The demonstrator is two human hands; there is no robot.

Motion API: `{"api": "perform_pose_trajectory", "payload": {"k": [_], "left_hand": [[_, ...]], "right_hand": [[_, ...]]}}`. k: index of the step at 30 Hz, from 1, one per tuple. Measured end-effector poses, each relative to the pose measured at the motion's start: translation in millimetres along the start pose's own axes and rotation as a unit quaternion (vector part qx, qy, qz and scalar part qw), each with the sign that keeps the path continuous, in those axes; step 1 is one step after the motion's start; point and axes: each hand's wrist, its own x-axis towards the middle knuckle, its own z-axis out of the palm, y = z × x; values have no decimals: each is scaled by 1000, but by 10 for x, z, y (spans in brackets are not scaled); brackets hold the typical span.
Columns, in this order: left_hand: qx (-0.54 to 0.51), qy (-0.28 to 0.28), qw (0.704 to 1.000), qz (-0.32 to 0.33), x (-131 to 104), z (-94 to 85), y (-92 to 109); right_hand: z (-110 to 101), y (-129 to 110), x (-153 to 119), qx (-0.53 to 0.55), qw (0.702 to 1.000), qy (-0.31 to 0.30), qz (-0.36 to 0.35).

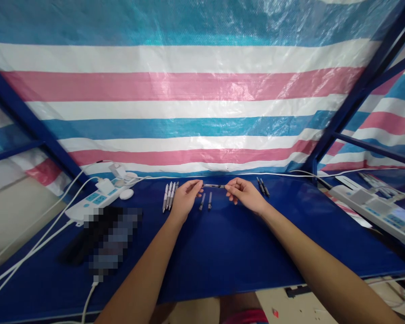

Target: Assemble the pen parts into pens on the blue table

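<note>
Blue tabletop (243, 252) with pens across its middle and power strips at both ends
Four white-and-grey pens (169, 196) lie side by side left of centre; two clear pieces with dark ends (209, 200) lie near the middle, two dark pens (265, 187) further right; a white disc (126, 194) sits beside the left strip (91, 200), a pixelated object (114, 243) in front, the second strip (374, 211) far right

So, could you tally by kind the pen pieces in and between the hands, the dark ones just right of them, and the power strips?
Held pen piece: 1
Clear dark-ended pen pieces: 2
Dark pen pieces: 2
Power strips: 2
Total: 7
</note>
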Motion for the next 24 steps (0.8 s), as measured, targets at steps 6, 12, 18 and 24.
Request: {"api": "perform_pose_trajectory", "payload": {"k": [6, 12, 18, 24], "left_hand": [[-63, -3, 998, -14, -19, 13, -1], [-107, -17, 994, -18, -39, 41, 26], [-85, -13, 996, 4, -37, 37, 50], [-105, -21, 994, 2, -67, 52, 98]], "right_hand": [[-5, 39, 25, 4, 1000, -4, 21], [5, 57, 29, -5, 999, -5, 49], [25, 30, 9, 62, 997, 0, 57], [14, 3, -14, 103, 994, -20, 42]]}}
